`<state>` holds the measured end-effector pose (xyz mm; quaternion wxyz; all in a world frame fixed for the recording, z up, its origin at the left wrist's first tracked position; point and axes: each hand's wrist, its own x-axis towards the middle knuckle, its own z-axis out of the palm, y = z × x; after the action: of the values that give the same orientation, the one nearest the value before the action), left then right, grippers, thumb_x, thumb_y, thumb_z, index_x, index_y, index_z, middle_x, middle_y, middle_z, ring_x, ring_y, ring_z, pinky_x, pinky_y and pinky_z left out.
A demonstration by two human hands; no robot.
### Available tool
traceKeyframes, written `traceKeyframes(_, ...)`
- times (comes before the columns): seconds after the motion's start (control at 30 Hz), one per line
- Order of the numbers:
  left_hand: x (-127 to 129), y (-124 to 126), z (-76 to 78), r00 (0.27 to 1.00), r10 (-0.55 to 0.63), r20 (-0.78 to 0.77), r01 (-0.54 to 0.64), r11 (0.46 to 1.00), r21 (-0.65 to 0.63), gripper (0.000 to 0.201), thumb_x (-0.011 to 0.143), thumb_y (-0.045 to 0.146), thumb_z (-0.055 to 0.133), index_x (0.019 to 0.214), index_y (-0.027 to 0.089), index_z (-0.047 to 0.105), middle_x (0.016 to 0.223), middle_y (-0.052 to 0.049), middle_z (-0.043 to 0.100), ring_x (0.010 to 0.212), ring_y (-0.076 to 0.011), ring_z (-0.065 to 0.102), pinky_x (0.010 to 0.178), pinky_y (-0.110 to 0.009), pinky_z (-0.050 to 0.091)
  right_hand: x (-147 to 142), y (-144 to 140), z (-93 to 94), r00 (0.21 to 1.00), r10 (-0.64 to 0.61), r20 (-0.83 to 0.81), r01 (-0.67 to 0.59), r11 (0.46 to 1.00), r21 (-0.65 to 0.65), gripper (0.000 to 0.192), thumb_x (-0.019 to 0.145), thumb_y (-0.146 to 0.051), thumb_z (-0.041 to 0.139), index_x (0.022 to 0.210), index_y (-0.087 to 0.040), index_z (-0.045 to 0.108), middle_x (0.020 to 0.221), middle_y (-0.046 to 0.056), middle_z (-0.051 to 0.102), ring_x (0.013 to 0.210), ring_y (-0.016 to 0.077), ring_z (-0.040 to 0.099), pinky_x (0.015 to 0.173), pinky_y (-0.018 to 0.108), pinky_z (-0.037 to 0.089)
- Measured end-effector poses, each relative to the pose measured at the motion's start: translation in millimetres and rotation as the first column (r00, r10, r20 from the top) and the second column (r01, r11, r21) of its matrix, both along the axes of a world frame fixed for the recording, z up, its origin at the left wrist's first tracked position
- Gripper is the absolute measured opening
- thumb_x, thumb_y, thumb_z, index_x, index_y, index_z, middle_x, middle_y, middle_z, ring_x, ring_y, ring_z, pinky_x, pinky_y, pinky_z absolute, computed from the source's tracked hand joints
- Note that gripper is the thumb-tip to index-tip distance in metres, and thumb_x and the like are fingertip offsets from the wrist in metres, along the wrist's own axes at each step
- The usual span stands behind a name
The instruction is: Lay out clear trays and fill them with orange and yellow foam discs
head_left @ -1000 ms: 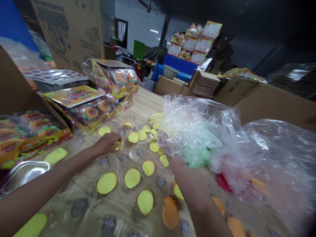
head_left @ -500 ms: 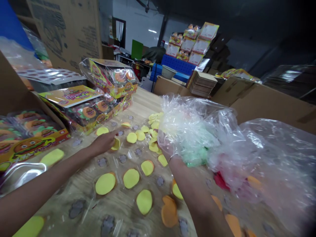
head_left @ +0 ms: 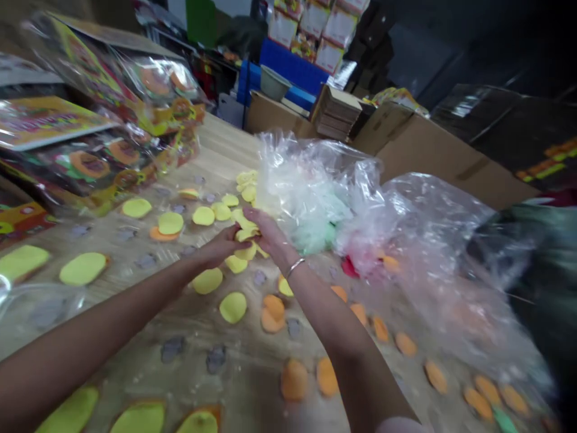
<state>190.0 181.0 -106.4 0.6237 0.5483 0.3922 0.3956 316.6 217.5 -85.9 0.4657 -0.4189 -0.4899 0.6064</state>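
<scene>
yellow discs (head_left: 247, 234), thin and soft-looking, sit pinched between both hands near the middle of the wooden table (head_left: 234, 150), just in front of the crumpled plastic bags (head_left: 324, 198). the left hand (head_left: 223, 245) curls its fingers under the little stack; the right hand (head_left: 269, 233), bracelet at the wrist, closes loosely over it from above. they look light, flexible and a bit slippery, best held by the edges. more yellow and orange discs (head_left: 273, 313) lie scattered across the table, with wrapped burger boxes (head_left: 103, 138) towards its left edge.

A pale wooden table (head_left: 234, 141) is bordered by brown cardboard boxes (head_left: 433, 156). Beyond, blue crates (head_left: 288, 66) and stacked printed cartons (head_left: 315, 24) are seen against a dark, dimly lit room.
</scene>
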Motion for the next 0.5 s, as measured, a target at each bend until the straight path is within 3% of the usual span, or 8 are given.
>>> traceKeyframes(0.13,18.8,-47.2,23.5,0.982,-0.110,0.155,0.154,0.941,-0.302,0.048,0.052,0.033,0.087,0.092,0.015,0.066,0.081,-0.003,0.070,0.071,-0.0175,0.064,0.067,-0.028,0.048,51.7,-64.7,18.8,0.994,-0.061,0.087,0.058,0.998,0.035,0.038,0.060,-0.033,0.080,0.094,-0.021,0.066,0.084,-0.002,0.064,0.077,0.0132,0.059,0.067,0.023,0.048)
traceKeyframes(0.23,38.5,-88.2,33.5,0.975,-0.190,0.114,0.218,0.917,-0.334,0.037,0.053,0.031,0.086,0.082,0.016,0.069,0.075,-0.001,0.069,0.067,-0.0160,0.061,0.062,-0.025,0.045,86.1,-118.6,18.0,0.982,-0.143,0.125,0.150,0.987,-0.050,0.037,0.062,-0.031,0.075,0.095,-0.020,0.064,0.079,-0.004,0.063,0.070,0.0118,0.057,0.063,0.023,0.047)
traceKeyframes(0.37,68.5,-136.9,26.7,0.944,-0.319,0.079,0.327,0.885,-0.332,0.033,0.059,0.032,0.080,0.088,0.018,0.072,0.085,-0.003,0.073,0.079,-0.0215,0.065,0.069,-0.029,0.048,117.9,-188.5,0.7,0.960,-0.243,0.142,0.272,0.932,-0.241,0.035,0.063,-0.033,0.071,0.094,-0.020,0.058,0.075,-0.005,0.062,0.060,0.0108,0.054,0.054,0.023,0.044)
traceKeyframes(0.5,89.2,-175.6,13.3,0.946,-0.308,0.098,0.320,0.849,-0.421,0.032,0.062,0.036,0.077,0.089,0.019,0.071,0.089,-0.006,0.074,0.087,-0.0266,0.068,0.076,-0.035,0.052,136.3,-246.3,-10.4,0.918,-0.344,0.196,0.379,0.906,-0.187,0.039,0.063,-0.035,0.074,0.096,-0.020,0.059,0.078,-0.004,0.063,0.066,0.0122,0.057,0.058,0.023,0.046)
